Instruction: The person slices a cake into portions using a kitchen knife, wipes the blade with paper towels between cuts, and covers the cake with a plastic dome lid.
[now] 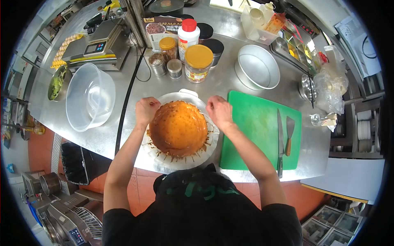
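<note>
A round cake (178,129) with a glossy browned top rests on a white round plate (189,93) with a handle-like tab at its far side. Pale baking paper (180,160), streaked with brown, is spread out flat around the cake's near side. At the cake's upper left, my left hand (147,111) is closed in a pinch at the paper's edge. Opposite it, my right hand (219,110) is also pinched at the paper on the upper right. The fingertips of both hands are partly hidden, and the paper between them is small to see.
Right of the plate lies a green cutting board (250,135) bearing a knife (280,139) and a spatula (289,131). Behind stand a metal cake tin (257,67) and several jars (197,61). On the left are a clear plastic tub (90,98) and a scale (96,47).
</note>
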Demonstrator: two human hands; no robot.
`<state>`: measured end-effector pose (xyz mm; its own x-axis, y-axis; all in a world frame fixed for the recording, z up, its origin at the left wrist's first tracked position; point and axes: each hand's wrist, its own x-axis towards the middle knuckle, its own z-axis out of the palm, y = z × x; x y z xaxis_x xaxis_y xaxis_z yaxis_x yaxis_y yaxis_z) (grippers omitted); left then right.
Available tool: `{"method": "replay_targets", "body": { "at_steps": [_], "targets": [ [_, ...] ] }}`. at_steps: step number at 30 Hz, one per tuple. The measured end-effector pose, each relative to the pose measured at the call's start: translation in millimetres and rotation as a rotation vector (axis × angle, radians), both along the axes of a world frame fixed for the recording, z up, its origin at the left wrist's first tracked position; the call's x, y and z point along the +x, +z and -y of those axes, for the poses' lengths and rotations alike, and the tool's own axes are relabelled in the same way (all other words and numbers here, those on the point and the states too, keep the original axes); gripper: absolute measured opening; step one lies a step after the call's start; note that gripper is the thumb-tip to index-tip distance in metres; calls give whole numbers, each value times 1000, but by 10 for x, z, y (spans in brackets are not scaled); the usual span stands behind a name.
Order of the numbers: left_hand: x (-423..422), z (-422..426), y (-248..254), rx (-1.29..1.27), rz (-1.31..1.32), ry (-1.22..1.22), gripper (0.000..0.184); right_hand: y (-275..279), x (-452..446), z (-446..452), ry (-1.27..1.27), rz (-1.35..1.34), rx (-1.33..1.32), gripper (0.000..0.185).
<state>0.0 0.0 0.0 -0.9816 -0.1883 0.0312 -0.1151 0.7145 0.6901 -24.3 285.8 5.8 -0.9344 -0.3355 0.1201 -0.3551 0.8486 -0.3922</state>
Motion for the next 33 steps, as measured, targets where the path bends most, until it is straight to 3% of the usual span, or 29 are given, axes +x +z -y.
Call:
{"method": "replay_targets", "body": {
  "at_steps": [2,5,8,11,24,27,29,33],
  "targets": [
    [14,19,-27,33,-35,3,8,158,39,-12,-116,166,-174,21],
    [-114,42,-31,56,-35,-9,8,307,73,105,12,209,25,16],
    [-134,46,-29,68,-21,-14,8,154,132,169,57,93,-123,15],
    [-151,93,-93,76,14,-3,8,68,120,169,-16,146,-231,13],
    [-191,239,-289,115,49,140,12,-184,-264,-117,-131,175,-73,13],
    [-150,224,-283,304,-39,40,20,12,-250,69,-55,105,-233,20],
    [-150,184,-132,435,93,7,25,34,-307,247,175,-27,-226,23],
    [-208,194,-203,391,47,-46,27,-61,-438,514,346,-19,-255,16]
  ]
}}
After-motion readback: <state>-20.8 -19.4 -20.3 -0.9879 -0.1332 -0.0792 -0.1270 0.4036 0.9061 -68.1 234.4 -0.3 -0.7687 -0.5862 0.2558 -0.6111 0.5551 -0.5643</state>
